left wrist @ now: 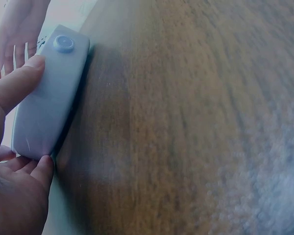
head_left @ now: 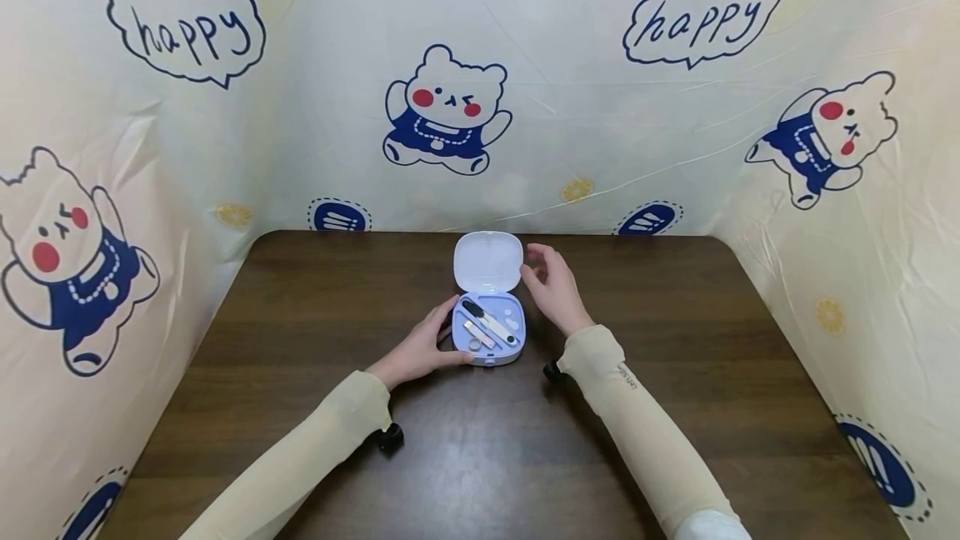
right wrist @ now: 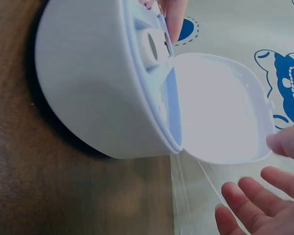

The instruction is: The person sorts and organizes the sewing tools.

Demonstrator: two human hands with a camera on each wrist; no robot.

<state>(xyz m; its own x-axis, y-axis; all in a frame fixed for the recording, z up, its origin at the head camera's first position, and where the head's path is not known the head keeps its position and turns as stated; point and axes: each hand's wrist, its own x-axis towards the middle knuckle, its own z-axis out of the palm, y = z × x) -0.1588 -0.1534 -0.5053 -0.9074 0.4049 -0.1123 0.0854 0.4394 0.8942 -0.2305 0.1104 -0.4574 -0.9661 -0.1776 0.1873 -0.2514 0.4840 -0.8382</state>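
A small lilac box (head_left: 501,361) stands on the table with its white lid (head_left: 488,263) raised at the back. Inside its tray lie a slim white tool with a dark end (head_left: 487,322), a small pale clipper-like piece (head_left: 478,334) and a ring-shaped item (head_left: 475,345). My left hand (head_left: 422,350) holds the box at its left side, thumb on the front wall near the round button (left wrist: 63,43) and fingers around the left end. Beside the lid's right edge is my right hand (head_left: 557,290); its thumb tip is right at the rim in the right wrist view, fingers loosely spread.
The dark wooden table (head_left: 337,290) extends around the box. A pale printed cloth (head_left: 555,132) with bears and speech bubbles hangs behind the table and along both sides.
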